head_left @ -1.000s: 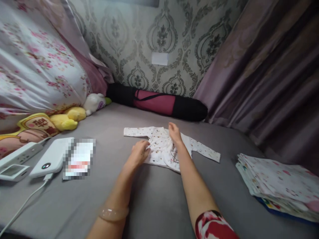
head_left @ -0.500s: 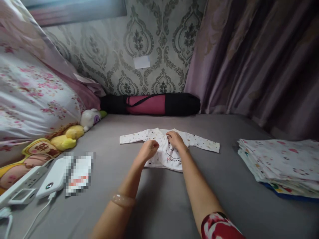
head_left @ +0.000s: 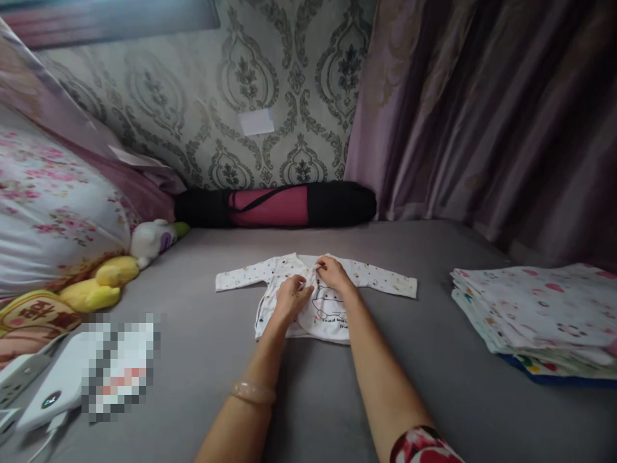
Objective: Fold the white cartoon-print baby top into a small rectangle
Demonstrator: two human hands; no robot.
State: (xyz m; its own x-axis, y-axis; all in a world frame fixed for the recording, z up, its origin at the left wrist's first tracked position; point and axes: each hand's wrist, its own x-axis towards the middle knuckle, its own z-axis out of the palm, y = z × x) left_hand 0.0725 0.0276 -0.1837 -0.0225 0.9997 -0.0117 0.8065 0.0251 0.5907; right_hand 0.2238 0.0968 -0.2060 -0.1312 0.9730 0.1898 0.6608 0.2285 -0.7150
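Note:
A small white baby shirt (head_left: 322, 316) lies face up, its long sleeves spread to both sides. Small dots cover it, and a cartoon animal outline with lettering is printed on the front. My left hand (head_left: 292, 297) is on the shirt's chest, its fingers pinching the fabric near the front overlap. Just beyond it, my right hand (head_left: 333, 273) pinches the neckline edge of the overlapping front panel. Any small fastener between the fingers is too hidden to make out.
The shirt lies on a grey bed sheet (head_left: 193, 373). A folded stack of baby clothes (head_left: 535, 308) sits at right. At left are a white power bank (head_left: 67, 379), a power strip (head_left: 24, 376), a blurred-out item and plush toys (head_left: 96, 286). A black and maroon long bag (head_left: 270, 207) lies against the wall.
My left hand has moved forward and closer to the neckline and my right hand. The right hand stays at the neckline. The camera view has shifted slightly to the right.

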